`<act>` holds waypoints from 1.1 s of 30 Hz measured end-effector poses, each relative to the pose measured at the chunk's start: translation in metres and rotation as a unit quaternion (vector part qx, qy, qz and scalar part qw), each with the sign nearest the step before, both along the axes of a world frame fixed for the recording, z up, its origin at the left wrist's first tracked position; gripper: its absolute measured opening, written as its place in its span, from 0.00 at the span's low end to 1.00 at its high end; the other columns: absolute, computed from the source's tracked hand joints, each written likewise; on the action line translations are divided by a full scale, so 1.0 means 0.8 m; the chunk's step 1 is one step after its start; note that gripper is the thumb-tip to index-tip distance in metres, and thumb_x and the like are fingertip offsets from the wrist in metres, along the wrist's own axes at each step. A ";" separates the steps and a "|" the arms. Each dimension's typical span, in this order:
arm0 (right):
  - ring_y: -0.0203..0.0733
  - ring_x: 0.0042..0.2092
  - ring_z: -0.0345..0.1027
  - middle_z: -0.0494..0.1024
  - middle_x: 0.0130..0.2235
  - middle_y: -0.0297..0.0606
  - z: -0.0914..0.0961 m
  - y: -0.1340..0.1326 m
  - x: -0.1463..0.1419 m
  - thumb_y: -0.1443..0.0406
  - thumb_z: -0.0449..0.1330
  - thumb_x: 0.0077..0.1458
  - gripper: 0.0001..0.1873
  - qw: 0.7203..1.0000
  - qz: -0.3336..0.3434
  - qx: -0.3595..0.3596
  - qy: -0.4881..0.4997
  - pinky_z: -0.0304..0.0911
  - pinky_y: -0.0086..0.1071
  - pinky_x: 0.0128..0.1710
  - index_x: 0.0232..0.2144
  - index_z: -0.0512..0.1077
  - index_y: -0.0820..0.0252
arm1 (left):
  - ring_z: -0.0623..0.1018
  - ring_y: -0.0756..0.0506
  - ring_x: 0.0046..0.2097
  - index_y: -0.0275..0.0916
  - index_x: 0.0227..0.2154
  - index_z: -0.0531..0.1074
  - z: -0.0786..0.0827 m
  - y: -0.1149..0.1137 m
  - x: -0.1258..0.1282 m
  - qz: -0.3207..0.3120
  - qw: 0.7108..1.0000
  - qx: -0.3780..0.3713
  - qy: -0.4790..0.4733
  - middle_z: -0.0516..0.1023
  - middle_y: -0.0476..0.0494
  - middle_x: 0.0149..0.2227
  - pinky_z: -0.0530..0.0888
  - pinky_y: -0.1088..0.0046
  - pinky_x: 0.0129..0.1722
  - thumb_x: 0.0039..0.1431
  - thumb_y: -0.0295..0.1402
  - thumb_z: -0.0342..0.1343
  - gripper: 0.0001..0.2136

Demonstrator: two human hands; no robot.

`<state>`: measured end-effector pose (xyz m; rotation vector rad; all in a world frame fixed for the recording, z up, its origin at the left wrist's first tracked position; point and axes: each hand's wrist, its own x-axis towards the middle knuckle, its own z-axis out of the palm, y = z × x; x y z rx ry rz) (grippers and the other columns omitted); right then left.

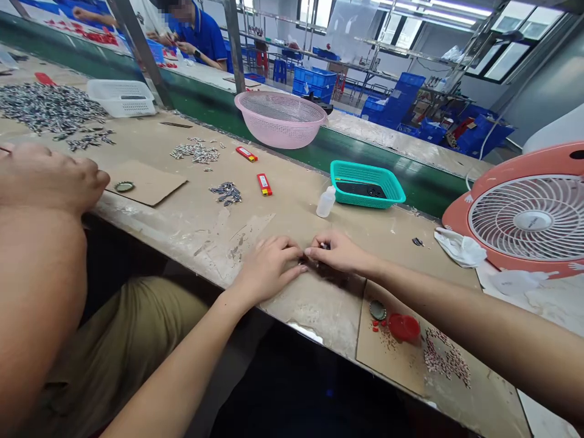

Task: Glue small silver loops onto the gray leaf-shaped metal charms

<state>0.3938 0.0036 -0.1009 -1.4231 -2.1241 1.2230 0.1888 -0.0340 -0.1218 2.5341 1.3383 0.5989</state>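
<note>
My left hand [269, 267] rests on the worn workbench [205, 219], fingers curled and pinched together at their tips on something too small to name. My right hand [340, 250] meets it fingertip to fingertip and pinches a small dark metal part [324, 246]. A dark smear of small parts lies under both hands. A red cap [404, 326] and a bottle cap [378, 310] sit on cardboard just below my right wrist, beside a scatter of tiny red-and-white pieces [444, 359].
A white squeeze bottle [325, 202], a teal basket [367, 182], a pink colander [280, 119], two red lighters [264, 184] and heaps of metal parts [45, 108] lie on the bench. A pink fan [524, 213] stands right. Another person's arm [41, 243] is at left.
</note>
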 end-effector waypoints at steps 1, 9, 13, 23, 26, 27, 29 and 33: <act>0.31 0.24 0.61 0.69 0.23 0.27 -0.001 -0.001 0.002 0.53 0.61 0.59 0.19 1.000 0.009 -0.006 0.014 0.58 0.27 0.26 0.25 0.69 0.61 | 0.74 0.41 0.49 0.44 0.44 0.76 0.000 0.001 0.000 0.005 1.000 -0.002 -0.001 0.76 0.45 0.47 0.71 0.62 0.50 0.66 0.39 0.56 0.09; 0.32 0.25 0.58 0.68 0.22 0.29 0.006 -0.011 0.011 0.44 0.57 0.57 0.27 0.996 0.031 0.001 0.082 0.55 0.29 0.27 0.23 0.71 0.60 | 0.73 0.36 0.50 0.43 0.42 0.75 0.008 0.024 -0.011 0.065 0.997 0.009 0.029 0.75 0.42 0.47 0.69 0.55 0.50 0.66 0.38 0.53 0.09; 0.34 0.28 0.65 0.74 0.25 0.34 0.017 -0.015 0.017 0.42 0.53 0.59 0.29 0.993 0.042 0.009 0.109 0.61 0.31 0.32 0.23 0.73 0.60 | 0.72 0.33 0.52 0.41 0.43 0.75 0.014 0.036 -0.024 0.114 0.992 0.031 0.054 0.75 0.38 0.49 0.68 0.52 0.52 0.66 0.37 0.52 0.10; 0.37 0.37 0.74 0.81 0.33 0.35 0.109 -0.100 0.129 0.53 0.58 0.62 0.17 0.967 -0.093 0.185 0.146 0.67 0.31 0.41 0.30 0.76 0.58 | 0.67 0.43 0.64 0.42 0.61 0.65 0.004 -0.026 0.051 0.005 0.999 0.006 0.040 0.67 0.45 0.65 0.65 0.60 0.63 0.72 0.45 0.39 0.23; 0.39 0.37 0.74 0.80 0.32 0.35 0.091 -0.157 0.191 0.53 0.59 0.61 0.16 0.919 -0.273 0.269 0.089 0.68 0.33 0.42 0.29 0.77 0.57 | 0.63 0.37 0.67 0.39 0.64 0.62 -0.006 -0.031 0.081 -0.046 0.998 -0.014 0.049 0.63 0.40 0.67 0.58 0.47 0.66 0.71 0.49 0.41 0.27; 0.40 0.37 0.74 0.80 0.32 0.35 0.077 -0.176 0.209 0.53 0.58 0.62 0.17 0.904 -0.320 0.272 0.075 0.69 0.34 0.42 0.30 0.76 0.57 | 0.62 0.35 0.68 0.39 0.65 0.62 -0.009 -0.031 0.089 -0.054 0.997 -0.015 0.055 0.61 0.39 0.68 0.56 0.44 0.66 0.70 0.50 0.40 0.28; 0.41 0.37 0.74 0.80 0.32 0.37 0.045 -0.212 0.237 0.54 0.56 0.64 0.16 0.883 -0.384 0.268 0.041 0.69 0.36 0.40 0.31 0.75 0.58 | 0.61 0.34 0.68 0.40 0.65 0.61 -0.011 -0.031 0.102 -0.063 0.995 -0.007 0.075 0.59 0.39 0.69 0.56 0.42 0.66 0.70 0.51 0.40 0.29; 0.43 0.36 0.73 0.80 0.34 0.38 -0.009 -0.269 0.252 0.57 0.59 0.62 0.11 0.869 -0.434 0.235 -0.037 0.67 0.38 0.37 0.34 0.76 0.57 | 0.62 0.34 0.68 0.42 0.64 0.63 -0.014 -0.032 0.109 -0.071 0.992 0.023 0.102 0.60 0.40 0.68 0.60 0.43 0.64 0.68 0.55 0.39 0.30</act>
